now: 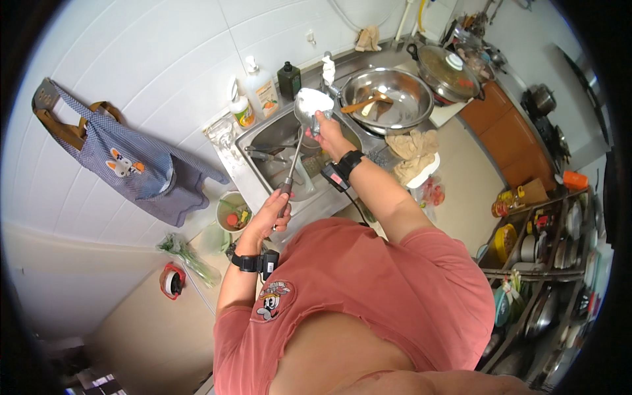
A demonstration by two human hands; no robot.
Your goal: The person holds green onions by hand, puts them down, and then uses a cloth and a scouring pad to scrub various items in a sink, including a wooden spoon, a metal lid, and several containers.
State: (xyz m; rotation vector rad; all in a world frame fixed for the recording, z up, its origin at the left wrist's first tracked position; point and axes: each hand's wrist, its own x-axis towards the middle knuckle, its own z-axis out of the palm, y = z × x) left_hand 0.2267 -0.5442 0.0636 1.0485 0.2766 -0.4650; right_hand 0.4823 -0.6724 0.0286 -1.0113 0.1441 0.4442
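Note:
My left hand (271, 215) grips the dark handle of a metal ladle (302, 116), whose bowl is raised above the sink's upper side. At that bowl, my right hand (328, 133) holds a silvery, crumpled scrubber (315, 124) against it; the fingers partly hide it. White glare covers part of the bowl. Below both hands lies the stainless-steel sink (276, 180), with knives or similar dark-handled utensils (266, 155) inside. To the right of the faucet (328, 69) stands a large steel bowl (387, 98) with a wooden-handled utensil (363, 104) in it.
Pump bottles (261, 91) and a dark green bottle (289, 80) line the wall. Tan cloths (414, 148) lie at the counter's right, near a lidded pan (447, 69). A waste bin (234, 212) stands left of the counter, below a hanging apron (133, 163). A loaded shelf rack (533, 275) is at right.

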